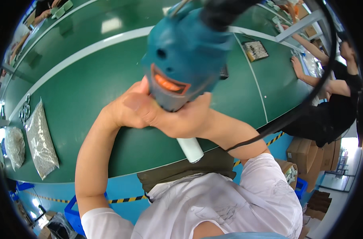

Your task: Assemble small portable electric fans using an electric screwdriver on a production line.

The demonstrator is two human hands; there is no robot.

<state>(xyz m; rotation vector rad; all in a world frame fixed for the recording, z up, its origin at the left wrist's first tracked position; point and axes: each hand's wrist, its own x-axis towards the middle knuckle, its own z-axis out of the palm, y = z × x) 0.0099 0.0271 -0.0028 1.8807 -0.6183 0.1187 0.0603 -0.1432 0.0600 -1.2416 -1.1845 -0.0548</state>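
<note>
A teal corded power tool (pixel 181 51) with an orange switch or light stands upright close in front of me, its exact kind unclear. My right hand (pixel 189 119) is wrapped round its lower end. From the other side, my left hand (pixel 139 105) closes on it, with the thumb up along the casing. The two hands overlap, so most fingertips and the tool's working end are hidden. Below my right hand, a white cylinder (pixel 190 150) sticks out toward the table's near edge; I cannot tell whether it is held.
On the green table (pixel 78 99) at left lie a clear bag of small parts (pixel 41 139), another bag (pixel 15 147) and metal rings (pixel 25 109). A tray of small pieces (pixel 255 50) sits far right. A black cable (pixel 285 123) loops at right, near a co-worker (pixel 320 107).
</note>
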